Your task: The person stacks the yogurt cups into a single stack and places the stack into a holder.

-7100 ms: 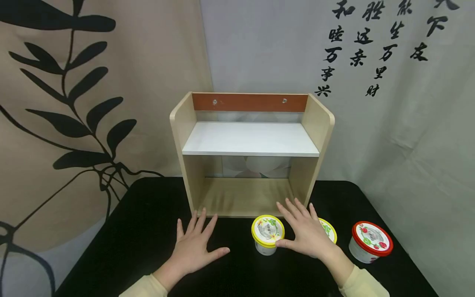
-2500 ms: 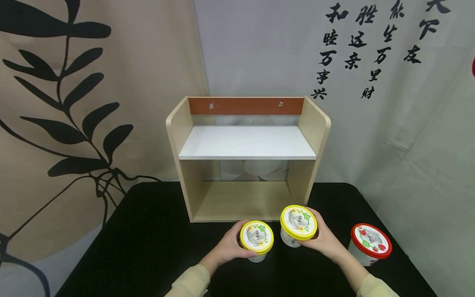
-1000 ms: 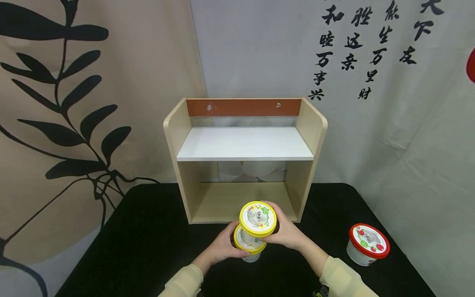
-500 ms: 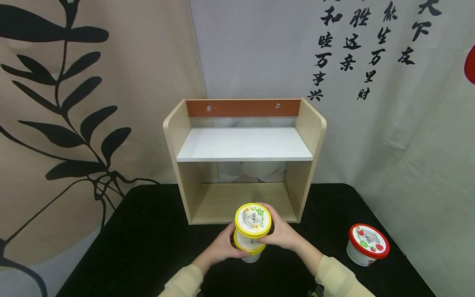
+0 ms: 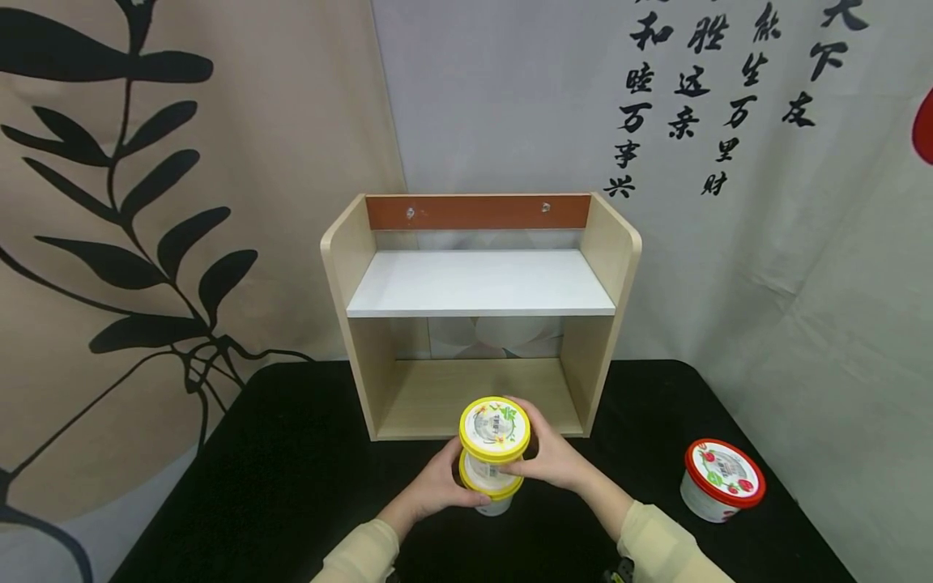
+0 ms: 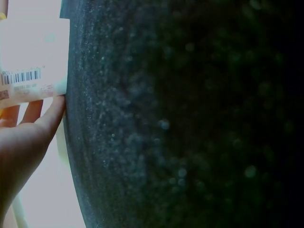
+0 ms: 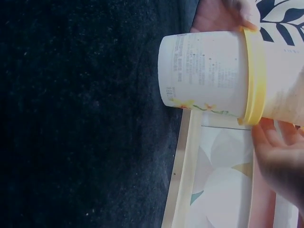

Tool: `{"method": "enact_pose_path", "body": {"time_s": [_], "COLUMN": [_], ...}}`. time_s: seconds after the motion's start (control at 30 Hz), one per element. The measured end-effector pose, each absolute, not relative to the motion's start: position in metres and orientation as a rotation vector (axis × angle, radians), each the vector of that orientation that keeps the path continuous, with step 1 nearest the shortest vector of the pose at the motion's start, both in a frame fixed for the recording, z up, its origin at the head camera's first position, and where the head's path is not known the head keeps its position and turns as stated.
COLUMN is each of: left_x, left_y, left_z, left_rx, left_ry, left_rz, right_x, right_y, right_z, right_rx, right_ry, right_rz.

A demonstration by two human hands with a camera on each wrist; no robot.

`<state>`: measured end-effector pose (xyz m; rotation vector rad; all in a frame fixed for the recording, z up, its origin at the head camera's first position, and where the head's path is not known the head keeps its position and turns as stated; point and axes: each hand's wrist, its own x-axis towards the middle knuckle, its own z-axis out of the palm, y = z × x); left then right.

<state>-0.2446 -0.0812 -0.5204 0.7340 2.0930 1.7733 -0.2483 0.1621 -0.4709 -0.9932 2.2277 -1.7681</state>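
Two white paper tubs with yellow lids stand one above the other in front of the shelf unit. My right hand grips the upper tub, fingers behind it and thumb at its near side. The upper tub's base meets the lid of the lower tub, which my left hand holds around its left side. In the right wrist view the lower tub shows small print and yellow flowers, with the upper tub against its lid. The left wrist view catches a barcode on a tub.
A tub with a red lid sits at the right of the black table. Behind the hands stands a two-level wooden shelf unit with a white upper board. A printed curtain hangs at the back.
Both hands, earlier spread over the table, took a yellow-lidded tub each. The right hand carried its tub leftward onto the other; in the last half second it shifted only slightly.
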Motion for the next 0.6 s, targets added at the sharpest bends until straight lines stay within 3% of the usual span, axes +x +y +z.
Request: {"method": "enact_pose_path", "body": {"time_s": [0.6], "left_x": [-0.247], "left_y": [-0.082], "left_z": [-0.521], "left_rx": [0.756], "left_ry": [2.077], "left_rz": [1.770], "right_x": [-0.232], "right_y": [0.206], "right_z": [-0.480], "right_rx": [-0.912], "right_ry": [2.350], "right_rz": [-1.684]}}
